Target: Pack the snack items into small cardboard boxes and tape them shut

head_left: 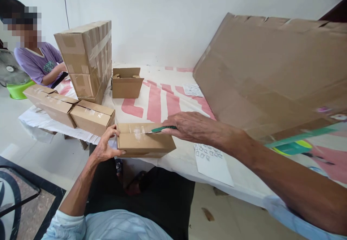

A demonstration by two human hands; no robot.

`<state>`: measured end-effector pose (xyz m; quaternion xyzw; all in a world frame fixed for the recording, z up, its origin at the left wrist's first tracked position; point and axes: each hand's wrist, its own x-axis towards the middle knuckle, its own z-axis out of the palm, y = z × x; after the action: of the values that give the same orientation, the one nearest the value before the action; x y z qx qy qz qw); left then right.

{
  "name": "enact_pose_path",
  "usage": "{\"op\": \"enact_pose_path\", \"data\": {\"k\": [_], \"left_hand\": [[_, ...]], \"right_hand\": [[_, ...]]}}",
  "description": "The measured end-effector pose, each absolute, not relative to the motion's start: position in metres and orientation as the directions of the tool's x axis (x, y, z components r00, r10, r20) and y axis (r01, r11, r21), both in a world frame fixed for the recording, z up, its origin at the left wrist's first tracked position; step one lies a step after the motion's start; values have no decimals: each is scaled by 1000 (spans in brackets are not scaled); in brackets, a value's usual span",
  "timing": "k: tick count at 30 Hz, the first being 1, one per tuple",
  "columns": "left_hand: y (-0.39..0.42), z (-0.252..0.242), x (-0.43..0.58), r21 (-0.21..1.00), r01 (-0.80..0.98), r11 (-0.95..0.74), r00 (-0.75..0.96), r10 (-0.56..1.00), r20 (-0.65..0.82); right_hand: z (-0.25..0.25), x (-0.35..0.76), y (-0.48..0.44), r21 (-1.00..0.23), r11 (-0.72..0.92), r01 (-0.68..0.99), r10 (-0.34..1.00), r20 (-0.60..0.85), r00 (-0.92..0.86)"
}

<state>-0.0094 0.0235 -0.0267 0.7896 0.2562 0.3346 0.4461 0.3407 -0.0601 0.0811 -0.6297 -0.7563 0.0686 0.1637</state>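
A closed cardboard box (146,144) lies at the table's front edge, with clear tape across its top seam. My left hand (105,146) grips the box's left end, thumb at the lower front corner and fingers at the upper edge. In my right hand (184,125) is a green utility knife (164,128), its blade pointing left and resting at the tape on the seam. To the left, more small cardboard boxes (90,117) stand in a row. Behind, an open-topped box (126,88) stands on the cloth.
Large taped cartons (93,57) are stacked at the back left, with a person (40,63) beyond them. A big cardboard sheet (271,77) leans at the right. A printed paper (213,164) and a green tray (292,147) lie on the white-and-pink tablecloth (154,104).
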Motion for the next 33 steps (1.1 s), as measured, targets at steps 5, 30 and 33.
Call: {"op": "enact_pose_path", "data": {"k": [5, 30, 33], "left_hand": [[27, -27, -11, 860, 115, -497, 656, 688, 310], [22, -20, -13, 822, 137, -553, 703, 639, 312], [24, -23, -14, 823, 155, -546, 708, 643, 293]], "right_hand": [[91, 389, -83, -297, 126, 946, 982, 173, -76], [2, 348, -113, -725, -62, 686, 820, 355, 449], [-41, 361, -114, -704, -219, 676, 784, 286, 551]]}}
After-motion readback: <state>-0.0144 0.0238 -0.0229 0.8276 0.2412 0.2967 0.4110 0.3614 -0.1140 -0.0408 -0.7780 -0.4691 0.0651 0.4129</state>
